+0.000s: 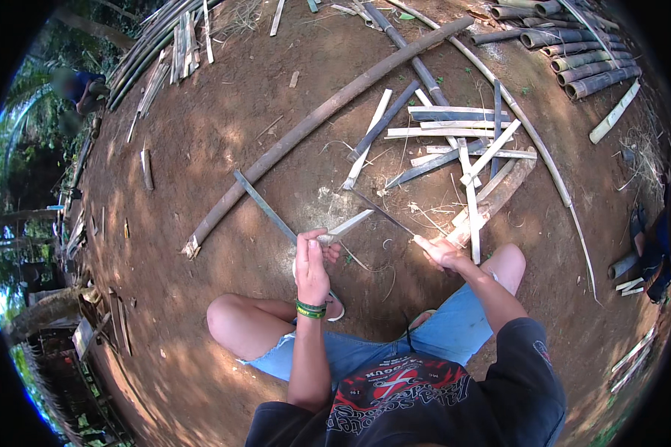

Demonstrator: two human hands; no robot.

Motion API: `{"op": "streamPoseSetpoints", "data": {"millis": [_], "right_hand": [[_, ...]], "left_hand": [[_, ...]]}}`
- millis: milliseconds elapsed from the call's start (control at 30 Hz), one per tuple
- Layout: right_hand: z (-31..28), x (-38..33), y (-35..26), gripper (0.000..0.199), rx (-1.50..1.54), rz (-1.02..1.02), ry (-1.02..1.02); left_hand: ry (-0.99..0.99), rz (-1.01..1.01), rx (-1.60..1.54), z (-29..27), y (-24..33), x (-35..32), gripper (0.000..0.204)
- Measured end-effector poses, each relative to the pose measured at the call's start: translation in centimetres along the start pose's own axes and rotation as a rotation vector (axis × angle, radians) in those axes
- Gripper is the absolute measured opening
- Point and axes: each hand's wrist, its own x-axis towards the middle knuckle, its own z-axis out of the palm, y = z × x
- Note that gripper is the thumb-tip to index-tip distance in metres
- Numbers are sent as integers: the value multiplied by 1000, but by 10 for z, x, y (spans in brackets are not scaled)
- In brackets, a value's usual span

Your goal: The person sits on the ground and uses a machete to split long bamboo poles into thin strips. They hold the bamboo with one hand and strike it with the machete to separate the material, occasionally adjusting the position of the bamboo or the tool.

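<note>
Head view: left hand clamped, fingers wrapped, on a thin bamboo strip above the dirt ground; right hand closed on a slim blade meeting a pale split slat. Likely risk: blade slipping off slick bamboo toward left fingers or bare knees

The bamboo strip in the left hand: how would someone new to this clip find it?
Start at the long dark pole lying diagonally across the dirt. Below its lower half, the left hand closes around a thin grey-green bamboo strip running up-left. Unlike the pale splits piled to the right, it is raised off the ground and held.
</note>
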Motion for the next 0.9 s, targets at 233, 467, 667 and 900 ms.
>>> {"op": "streamPoseSetpoints", "data": {"millis": [233,467,667,900], "right_hand": [[41,-51,-47,61,498,-317,98],[67,-91,-101,60,633,-450,72],[80,-82,-119,62,620,-532,136],[81,-57,-113,64,545,-295,91]], "left_hand": [[32,177,322,15,14,35,20],[128,373,330,32,20,39,16],[240,268,262,33,6,34,14],[228,297,312,35,6,19,19]]}}
